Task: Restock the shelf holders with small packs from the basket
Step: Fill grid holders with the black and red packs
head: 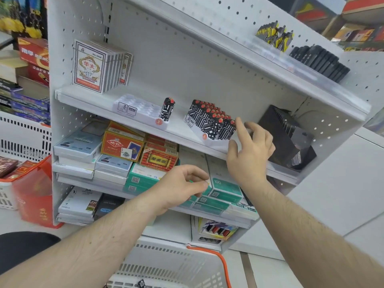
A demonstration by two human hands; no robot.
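Two white holder trays stand on the middle shelf (116, 101). The left holder (137, 108) carries a single black-and-white patterned pack with a red cap (167, 109) at its right end. The right holder (209, 142) is packed with several such packs (209, 119). My right hand (250, 148) is raised at that holder's right end, index finger touching the last packs. My left hand (182, 185) hovers lower, in front of the teal boxes, fingers loosely curled with nothing visible in them. The white basket (174, 265) with an orange handle lies below, one small pack (141, 283) showing in it.
Card boxes (93, 66) stand at the shelf's left end and a black display box (287, 138) at its right. Lower shelves hold white, red and teal boxes (225, 187). The upper shelf has black packs (321, 62). A red bag (34, 192) sits on the floor at left.
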